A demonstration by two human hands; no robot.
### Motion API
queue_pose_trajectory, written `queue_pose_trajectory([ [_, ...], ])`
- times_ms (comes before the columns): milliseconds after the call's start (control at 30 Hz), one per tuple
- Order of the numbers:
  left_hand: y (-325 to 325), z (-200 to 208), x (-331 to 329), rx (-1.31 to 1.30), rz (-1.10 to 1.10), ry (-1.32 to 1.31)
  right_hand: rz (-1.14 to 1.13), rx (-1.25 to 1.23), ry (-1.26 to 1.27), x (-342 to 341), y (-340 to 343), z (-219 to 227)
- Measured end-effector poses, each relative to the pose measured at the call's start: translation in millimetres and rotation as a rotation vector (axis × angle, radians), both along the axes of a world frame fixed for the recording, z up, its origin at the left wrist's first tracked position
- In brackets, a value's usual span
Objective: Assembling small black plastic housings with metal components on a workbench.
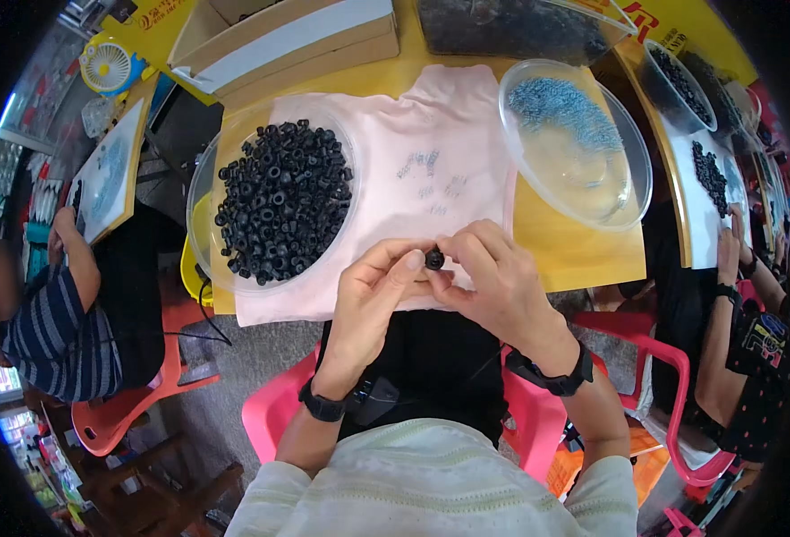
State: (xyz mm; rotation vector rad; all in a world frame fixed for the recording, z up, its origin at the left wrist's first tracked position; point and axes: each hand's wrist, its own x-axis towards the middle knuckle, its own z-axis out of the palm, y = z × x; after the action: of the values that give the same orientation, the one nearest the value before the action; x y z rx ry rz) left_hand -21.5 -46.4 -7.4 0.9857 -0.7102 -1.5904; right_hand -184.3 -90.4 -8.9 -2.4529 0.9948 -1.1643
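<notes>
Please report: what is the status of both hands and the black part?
Left hand, right hand: both holding one small black part. Pink cloth just beyond. Nothing seen in the way.

A small yellow-and-blue fan (106, 65) stands at the upper left of the frame. Below it, toward the left edge, a person in a striped shirt (64, 336) is near a red plastic chair (104, 421); dark brown wooden furniture (135, 488) lies lower down. At the right edge is a person in a dark patterned top (755, 380), near a pink chair (668, 352).
</notes>
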Motion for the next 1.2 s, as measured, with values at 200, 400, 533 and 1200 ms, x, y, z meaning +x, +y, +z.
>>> queue_pose_trajectory([
  [200,-3,-5,3,-0.072,-0.039,-0.11,0.002,0.012,0.067,-3,10,5],
  [400,-4,-9,6,-0.024,-0.08,0.014,0.046,0.094,-0.04,-5,13,6],
  [533,-4,-5,4,-0.004,-0.062,0.051,0.046,0.148,-0.033,-7,13,17],
  [1200,1,-6,10,0.072,-0.213,-0.071,0.062,-0.032,0.498,-3,-5,12],
])
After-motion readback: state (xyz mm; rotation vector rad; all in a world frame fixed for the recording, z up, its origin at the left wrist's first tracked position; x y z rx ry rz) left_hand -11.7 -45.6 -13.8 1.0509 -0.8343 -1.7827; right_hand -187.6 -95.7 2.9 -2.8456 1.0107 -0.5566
